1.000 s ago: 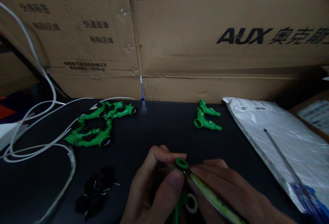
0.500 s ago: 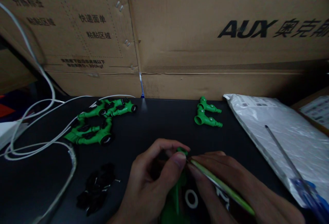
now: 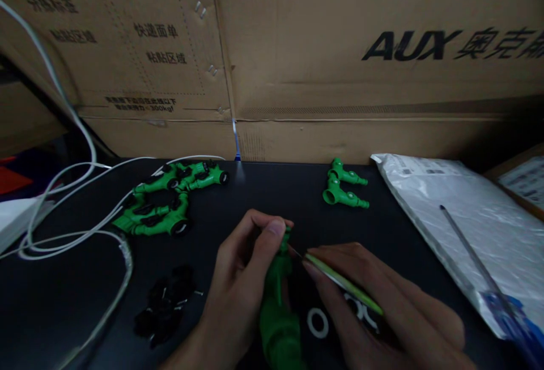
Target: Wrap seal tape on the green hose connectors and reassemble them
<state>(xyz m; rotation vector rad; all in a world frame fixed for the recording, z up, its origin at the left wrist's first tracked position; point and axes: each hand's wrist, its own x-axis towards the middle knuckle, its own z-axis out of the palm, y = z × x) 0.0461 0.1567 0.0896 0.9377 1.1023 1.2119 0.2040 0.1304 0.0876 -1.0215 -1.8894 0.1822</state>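
Note:
My left hand (image 3: 244,285) is closed on a green plastic branched pipe fitting (image 3: 278,324), with thumb and fingers pinching its narrow upper end. The fitting's wide end points down toward me. Held like a pen in my right hand (image 3: 378,296) is a slim yellow-green-handled tool (image 3: 344,282) with a thin metal tip; its exact kind is unclear. That tip lies close to the fitting's narrow end, and I cannot tell if they touch. A white ring (image 3: 318,323) lies on the dark table between my hands, and more white rings (image 3: 361,309) show partly beneath my right hand.
Black parts with metal pins (image 3: 165,302) lie left of my hands. Behind them are green fittings with black pieces (image 3: 157,220) and white cables (image 3: 91,234). Two green fittings (image 3: 342,194) stand at back right. A screwdriver (image 3: 471,254) rests on a white padded envelope (image 3: 467,205). Cardboard (image 3: 297,75) walls the back.
My left hand and the fitting have shifted left and slightly up, showing more of the fitting. The tool tip has drawn away from my left thumb, so a small gap shows.

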